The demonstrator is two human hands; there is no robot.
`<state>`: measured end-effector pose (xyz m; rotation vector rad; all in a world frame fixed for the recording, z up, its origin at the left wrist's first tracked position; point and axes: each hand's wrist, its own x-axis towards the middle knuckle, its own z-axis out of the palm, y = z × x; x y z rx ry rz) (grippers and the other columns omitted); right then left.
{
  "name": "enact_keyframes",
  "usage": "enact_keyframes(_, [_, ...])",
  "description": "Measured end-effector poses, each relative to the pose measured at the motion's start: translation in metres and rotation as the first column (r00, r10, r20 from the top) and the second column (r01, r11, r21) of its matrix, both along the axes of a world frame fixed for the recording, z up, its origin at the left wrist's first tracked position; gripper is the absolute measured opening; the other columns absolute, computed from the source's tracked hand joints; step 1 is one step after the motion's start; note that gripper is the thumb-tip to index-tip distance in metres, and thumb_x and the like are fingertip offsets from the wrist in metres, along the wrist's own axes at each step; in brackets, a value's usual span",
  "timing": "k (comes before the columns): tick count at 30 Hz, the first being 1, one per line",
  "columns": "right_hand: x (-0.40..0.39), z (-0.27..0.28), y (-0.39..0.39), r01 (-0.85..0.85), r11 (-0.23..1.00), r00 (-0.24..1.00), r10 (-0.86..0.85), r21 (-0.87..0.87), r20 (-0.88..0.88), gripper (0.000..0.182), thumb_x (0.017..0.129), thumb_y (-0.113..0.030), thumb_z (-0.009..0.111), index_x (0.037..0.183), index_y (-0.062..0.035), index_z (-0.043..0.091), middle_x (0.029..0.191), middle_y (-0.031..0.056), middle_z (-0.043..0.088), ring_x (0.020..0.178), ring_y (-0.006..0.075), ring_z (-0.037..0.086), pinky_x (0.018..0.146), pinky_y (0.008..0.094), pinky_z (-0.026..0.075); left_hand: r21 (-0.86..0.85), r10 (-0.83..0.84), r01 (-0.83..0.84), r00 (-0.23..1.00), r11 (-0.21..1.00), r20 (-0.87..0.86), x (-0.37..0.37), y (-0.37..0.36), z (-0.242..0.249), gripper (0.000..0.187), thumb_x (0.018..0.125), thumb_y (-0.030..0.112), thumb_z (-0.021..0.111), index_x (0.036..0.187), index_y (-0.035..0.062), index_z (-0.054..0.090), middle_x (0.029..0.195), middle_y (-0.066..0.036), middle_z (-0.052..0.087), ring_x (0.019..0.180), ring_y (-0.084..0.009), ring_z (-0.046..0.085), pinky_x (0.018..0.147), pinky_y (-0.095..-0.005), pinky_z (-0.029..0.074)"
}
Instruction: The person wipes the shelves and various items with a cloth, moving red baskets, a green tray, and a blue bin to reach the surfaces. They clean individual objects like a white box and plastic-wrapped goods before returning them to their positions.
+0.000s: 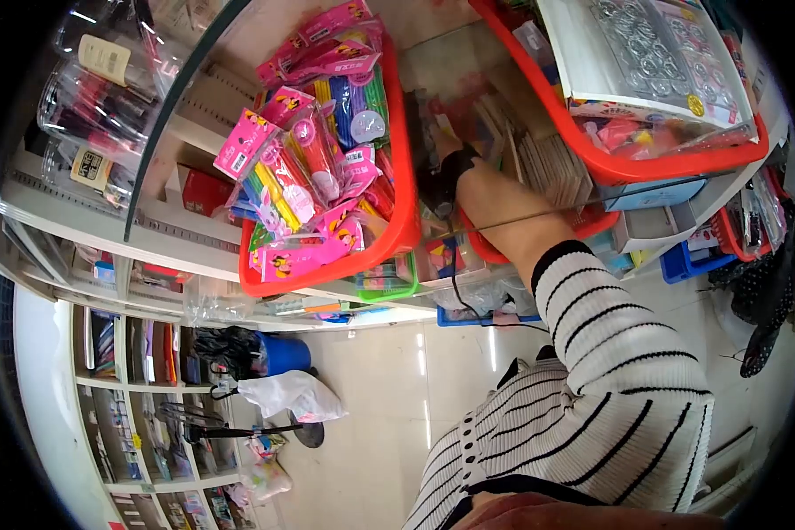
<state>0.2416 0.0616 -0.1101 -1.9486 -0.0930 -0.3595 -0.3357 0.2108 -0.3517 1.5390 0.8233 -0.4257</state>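
Observation:
My right hand (443, 132) reaches under a glass shelf, a black band at its wrist and a striped sleeve on the arm. Shadow and the glass blur its fingers, so I cannot make out what they touch. Beside it, on the right, a row of thin, card-like packs (552, 172) stands in a red container. Just left of the hand is a red basket (404, 194) heaped with clear packets of coloured sticks (291, 181) under pink header cards. My left hand is out of view.
Another red basket (623, 168) at upper right holds a white box (583, 106) with ring-like pieces in clear plastic. A black cable (455, 274) hangs below the shelf. On the floor stand a blue bin (284, 353) and a white bag (305, 397), near stocked shelves (150, 389).

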Motion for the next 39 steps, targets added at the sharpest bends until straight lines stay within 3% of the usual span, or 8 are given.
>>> enact_keyframes(6, [0.080, -0.046, -0.055, 0.071, 0.974, 0.996, -0.082, 0.214, 0.046, 0.032, 0.094, -0.019, 0.043, 0.117, -0.0026, 0.058, 0.115, 0.0180, 0.060, 0.110, 0.0313, 0.055, 0.093, 0.0370, 0.045, -0.024, 0.063, -0.064, 0.998, 0.998, -0.007, 0.000, 0.003, 0.000, 0.037, 0.089, 0.020, 0.058, 0.118, -0.0032, 0.058, 0.104, -0.015, 0.066, 0.095, -0.0222, 0.063, 0.085, -0.0305, 0.050])
enact_keyframes(12, [0.068, -0.049, -0.056, 0.219, 0.971, 0.973, -0.209, -0.097, 0.100, 0.033, 0.093, -0.018, 0.043, 0.119, -0.0028, 0.057, 0.116, 0.0192, 0.060, 0.112, 0.0327, 0.054, 0.093, 0.0367, 0.044, -0.045, 0.099, -0.099, 0.995, 0.994, -0.002, 0.005, 0.003, 0.000, 0.037, 0.089, 0.020, 0.058, 0.118, -0.0034, 0.058, 0.104, -0.015, 0.066, 0.095, -0.0221, 0.063, 0.085, -0.0305, 0.050])
enact_keyframes(15, [0.006, -0.003, -0.022, 0.015, 0.987, 1.000, -0.018, -0.159, -0.017, 0.033, 0.093, -0.018, 0.043, 0.119, -0.0030, 0.056, 0.116, 0.0198, 0.059, 0.113, 0.0333, 0.053, 0.094, 0.0366, 0.044, -0.059, 0.103, -0.102, 0.995, 0.993, 0.006, 0.012, 0.003, 0.002, 0.037, 0.089, 0.020, 0.058, 0.117, -0.0035, 0.058, 0.104, -0.015, 0.066, 0.094, -0.0221, 0.063, 0.085, -0.0305, 0.050])
enact_keyframes(26, [0.072, -0.047, -0.062, -0.189, 0.857, 0.982, 0.152, 0.479, 0.115, 0.034, 0.090, -0.014, 0.049, 0.122, -0.0026, 0.044, 0.107, 0.0178, 0.061, 0.100, 0.0324, 0.056, 0.090, 0.0382, 0.045, -0.116, 0.153, -0.150, 0.988, 0.982, 0.018, 0.027, 0.009, 0.010, 0.036, 0.089, 0.020, 0.058, 0.117, -0.0037, 0.058, 0.104, -0.014, 0.066, 0.094, -0.0219, 0.063, 0.085, -0.0306, 0.050])
enact_keyframes(28, [-0.001, 0.007, -0.045, 0.101, 0.969, 0.967, -0.042, -0.226, 0.250, 0.029, 0.092, -0.014, 0.046, 0.117, -0.0019, 0.048, 0.109, 0.0161, 0.061, 0.100, 0.0293, 0.058, 0.089, 0.0383, 0.046, -0.126, 0.173, -0.170, 0.985, 0.977, 0.015, 0.028, 0.008, 0.009, 0.036, 0.089, 0.019, 0.058, 0.117, -0.0037, 0.058, 0.104, -0.014, 0.066, 0.094, -0.0219, 0.063, 0.085, -0.0306, 0.050])
enact_keyframes(29, [-0.001, 0.011, -0.034, 0.103, 0.969, 0.968, -0.044, -0.227, 0.248, 0.029, 0.092, -0.014, 0.046, 0.117, -0.0019, 0.048, 0.109, 0.0161, 0.061, 0.100, 0.0293, 0.058, 0.089, 0.0383, 0.046, -0.131, 0.180, -0.177, 0.983, 0.975, 0.014, 0.030, 0.008, 0.010, 0.036, 0.089, 0.019, 0.058, 0.117, -0.0038, 0.058, 0.104, -0.014, 0.066, 0.094, -0.0219, 0.063, 0.085, -0.0306, 0.050])
enact_keyframes(32, [0.006, 0.003, -0.019, -0.173, 0.902, 0.968, 0.230, 0.396, -0.103, 0.029, 0.092, -0.019, 0.046, 0.116, -0.0025, 0.052, 0.117, 0.0152, 0.059, 0.103, 0.0283, 0.057, 0.089, 0.0415, 0.046, -0.142, 0.205, -0.200, 0.979, 0.969, 0.016, 0.030, 0.007, 0.012, 0.036, 0.089, 0.019, 0.057, 0.117, -0.0038, 0.058, 0.104, -0.014, 0.066, 0.094, -0.0219, 0.063, 0.085, -0.0306, 0.050])
enact_keyframes(39, [0.131, -0.060, -0.104, 0.273, 0.939, 0.959, -0.249, -0.210, 0.133, 0.029, 0.091, -0.021, 0.048, 0.114, -0.0042, 0.055, 0.117, 0.0156, 0.059, 0.104, 0.0291, 0.057, 0.089, 0.0428, 0.045, -0.177, 0.286, -0.282, 0.958, 0.943, -0.002, 0.021, 0.007, 0.005, 0.035, 0.090, 0.019, 0.057, 0.116, -0.0040, 0.058, 0.104, -0.014, 0.066, 0.093, -0.0217, 0.063, 0.085, -0.0306, 0.050])
